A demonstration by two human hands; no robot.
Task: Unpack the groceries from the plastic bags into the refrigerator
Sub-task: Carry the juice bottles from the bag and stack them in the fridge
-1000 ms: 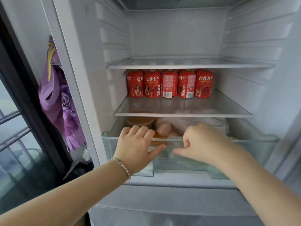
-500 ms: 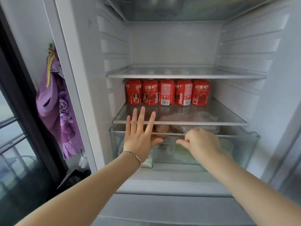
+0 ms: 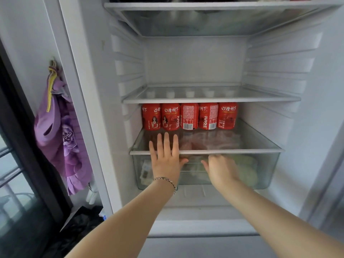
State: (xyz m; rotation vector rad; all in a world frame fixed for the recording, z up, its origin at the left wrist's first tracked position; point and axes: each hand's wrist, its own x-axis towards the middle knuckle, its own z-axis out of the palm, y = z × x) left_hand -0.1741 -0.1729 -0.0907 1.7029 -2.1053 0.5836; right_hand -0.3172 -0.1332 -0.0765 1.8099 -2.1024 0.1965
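Note:
The refrigerator stands open in front of me. Its clear crisper drawer [image 3: 268, 172] sits pushed in under a glass shelf [image 3: 242, 151]. My left hand [image 3: 166, 159] lies flat against the drawer front, fingers spread and reaching above the shelf edge. My right hand [image 3: 219, 169] presses the drawer front to the right of it, fingers curled down and holding nothing. Inside the drawer I see bagged food, something pale green [image 3: 247, 170] at the right and a small packet [image 3: 146, 171] at the left. Several red juice bottles [image 3: 189, 116] stand in a row at the back of the shelf.
An empty glass shelf [image 3: 210, 99] sits above the bottles, and another shelf [image 3: 204, 5] is at the top. A purple cloth [image 3: 61, 138] hangs on the wall left of the fridge. A black bag [image 3: 81, 224] lies on the floor below it. A glass door is at far left.
The drawer has slid from pulled-out to fully in under the shelf. My left hand opened flat against its front, and both hands moved inward with it. The view tilted upward.

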